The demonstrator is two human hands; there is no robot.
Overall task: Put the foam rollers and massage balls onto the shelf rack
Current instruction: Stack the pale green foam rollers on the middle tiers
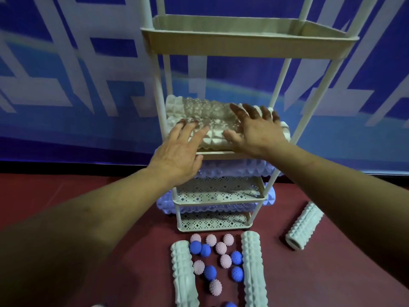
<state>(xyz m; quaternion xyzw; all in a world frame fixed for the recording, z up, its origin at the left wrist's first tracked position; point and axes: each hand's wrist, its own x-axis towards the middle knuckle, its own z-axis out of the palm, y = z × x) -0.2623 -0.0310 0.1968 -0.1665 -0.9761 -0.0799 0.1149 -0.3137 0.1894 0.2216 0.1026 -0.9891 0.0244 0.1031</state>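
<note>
A cream shelf rack (pixel 243 44) with several tiers stands against the blue wall. On its second tier lie two pale textured foam rollers, a back one (pixel 199 106) and a front one (pixel 215 135). My left hand (pixel 179 151) and my right hand (pixel 256 129) rest flat on the front roller, fingers spread. Lavender rollers (pixel 232 169) lie on the two lower tiers. On the red floor lie three mint rollers, a left one (pixel 184 275), a middle one (pixel 253 271) and a right one (pixel 304 224), with several pink balls (pixel 221 248) and blue balls (pixel 195 247) between them.
The rack's top tray is a deep empty bin. Thin white posts (pixel 285 72) frame each tier. A blue and white patterned wall (pixel 77 74) runs behind. A perforated shelf face (pixel 217 189) shows at the lower tiers.
</note>
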